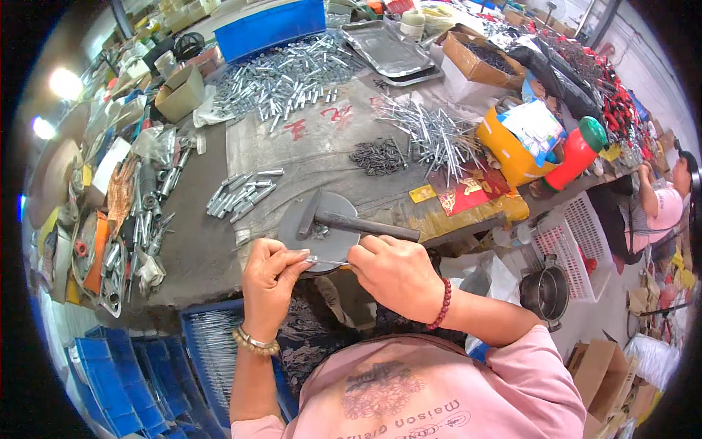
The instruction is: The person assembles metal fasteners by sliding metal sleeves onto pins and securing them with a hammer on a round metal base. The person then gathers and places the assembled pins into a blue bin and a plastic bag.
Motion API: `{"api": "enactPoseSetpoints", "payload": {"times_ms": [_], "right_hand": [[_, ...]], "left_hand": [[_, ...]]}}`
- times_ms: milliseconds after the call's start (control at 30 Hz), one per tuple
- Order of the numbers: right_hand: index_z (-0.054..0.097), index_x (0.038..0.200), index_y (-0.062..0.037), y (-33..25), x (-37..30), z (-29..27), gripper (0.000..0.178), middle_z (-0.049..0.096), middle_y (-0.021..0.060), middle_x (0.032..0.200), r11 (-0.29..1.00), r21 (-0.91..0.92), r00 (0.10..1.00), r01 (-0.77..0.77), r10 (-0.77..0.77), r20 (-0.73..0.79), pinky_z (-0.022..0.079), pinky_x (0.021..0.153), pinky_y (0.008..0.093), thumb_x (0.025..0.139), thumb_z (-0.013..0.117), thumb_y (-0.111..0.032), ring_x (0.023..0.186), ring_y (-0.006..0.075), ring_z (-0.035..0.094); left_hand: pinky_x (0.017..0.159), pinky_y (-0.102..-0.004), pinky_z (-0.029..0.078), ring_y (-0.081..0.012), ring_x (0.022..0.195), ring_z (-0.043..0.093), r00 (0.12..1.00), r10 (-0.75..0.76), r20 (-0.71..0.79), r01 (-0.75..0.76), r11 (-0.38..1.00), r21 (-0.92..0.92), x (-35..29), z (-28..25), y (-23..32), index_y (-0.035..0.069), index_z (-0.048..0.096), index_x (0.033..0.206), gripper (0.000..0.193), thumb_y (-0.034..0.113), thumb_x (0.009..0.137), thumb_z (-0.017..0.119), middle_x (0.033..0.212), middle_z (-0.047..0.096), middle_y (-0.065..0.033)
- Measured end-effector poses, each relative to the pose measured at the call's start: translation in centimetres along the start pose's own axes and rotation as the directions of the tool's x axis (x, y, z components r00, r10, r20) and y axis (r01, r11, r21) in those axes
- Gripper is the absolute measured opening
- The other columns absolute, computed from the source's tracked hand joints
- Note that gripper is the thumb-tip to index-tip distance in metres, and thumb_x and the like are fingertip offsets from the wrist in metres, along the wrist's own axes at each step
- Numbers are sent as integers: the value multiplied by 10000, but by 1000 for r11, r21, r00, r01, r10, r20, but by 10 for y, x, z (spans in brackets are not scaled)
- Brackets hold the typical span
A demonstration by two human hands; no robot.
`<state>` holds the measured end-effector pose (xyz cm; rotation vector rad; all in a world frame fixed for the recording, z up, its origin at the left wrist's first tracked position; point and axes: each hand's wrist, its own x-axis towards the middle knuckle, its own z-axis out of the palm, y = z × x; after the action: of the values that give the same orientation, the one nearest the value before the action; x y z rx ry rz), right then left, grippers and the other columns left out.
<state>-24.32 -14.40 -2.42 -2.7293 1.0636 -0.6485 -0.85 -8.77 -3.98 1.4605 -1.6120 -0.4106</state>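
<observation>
Sat at a cluttered grey workbench (pixel 197 249), seen from above. Left hand (pixel 269 282) curled narrow, fingertips pinched on the near end of a small silver tube (pixel 316 260). Right hand (pixel 395 274) closed likewise, fingers gripping a thin metal pin (pixel 336 263) whose tip met the tube's open end. Both pieces held level between the two hands, just over the near rim of a round grey metal disc (pixel 322 227) at the bench edge. Beaded bracelet (pixel 256 342) worn on the left wrist, dark red one (pixel 442 304) on the right.

Across the disc lay a hammer (pixel 351 222), head to the left, handle reaching right, untouched. Just behind and to the left, a small cluster of finished silver tubes (pixel 241 194). Farther back, a large heap of the same tubes (pixel 285 73) before a blue crate (pixel 270 25). To the right of centre, a spread of long thin pins (pixel 431 135) and, beside it, a dark pile of short screws or nails (pixel 376 155); which of the two, too small to tell. Beyond, stacked metal trays (pixel 387 47), a cardboard box (pixel 479 58), an orange box (pixel 512 150) and a red bottle with a green cap (pixel 578 150). Below the bench edge on the left, blue bins (pixel 124 380). At the far right, another person (pixel 662 205) in pink, seated well apart.
</observation>
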Motion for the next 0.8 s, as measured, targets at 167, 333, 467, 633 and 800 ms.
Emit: {"api": "enactPoseSetpoints", "payload": {"times_ms": [167, 333, 467, 633, 800], "right_hand": [[680, 1146, -54, -3, -4, -7, 285, 664, 146, 766, 747, 573, 928, -338, 160, 337, 548, 678, 432, 869, 703, -119, 711, 346, 671], [626, 1224, -8, -4, -15, 5, 304, 605, 16, 713, 210, 756, 784, -621, 145, 604, 476, 541, 270, 937, 705, -71, 583, 91, 563], [595, 1269, 5, -16, -19, 12, 338, 587, -12, 731, 180, 772, 792, -609, 183, 582, 480, 531, 241, 953, 698, -56, 597, 60, 570], [600, 1276, -16, -31, -23, 22, 328, 606, -4, 733, 183, 789, 809, -587, 139, 570, 495, 551, 244, 965, 698, -53, 615, 67, 590], [566, 1393, -32, -46, -29, 44, 456, 629, -8, 821, 303, 794, 843, -527, 69, 534, 500, 621, 246, 959, 707, -16, 701, 66, 597]], "left_hand": [[693, -277, 508, -143, 851, 620, 978, 64, -197, -51, 996, 73, -10, 13, 2, 103, 746, 1276, 400, 13, 888, 780, 1024, 654, -59], [594, -197, 481, -56, 684, 593, 910, -395, -129, 316, 859, -404, -43, 37, 19, 63, 476, 1541, 495, 72, 1062, 599, 989, 761, -76], [564, -182, 488, -55, 695, 609, 836, -548, -10, 428, 664, -614, -43, 41, 22, 87, 351, 1604, 582, 136, 1077, 592, 1029, 766, -86], [554, -177, 454, -44, 696, 582, 820, -570, 54, 413, 524, -745, -47, 34, 26, 91, 363, 1585, 634, 128, 1028, 663, 978, 727, -41], [595, -197, 431, -47, 722, 555, 836, -535, -126, 279, 611, -741, -65, 26, 17, 82, 410, 1511, 662, 87, 948, 758, 921, 662, -3]]}}
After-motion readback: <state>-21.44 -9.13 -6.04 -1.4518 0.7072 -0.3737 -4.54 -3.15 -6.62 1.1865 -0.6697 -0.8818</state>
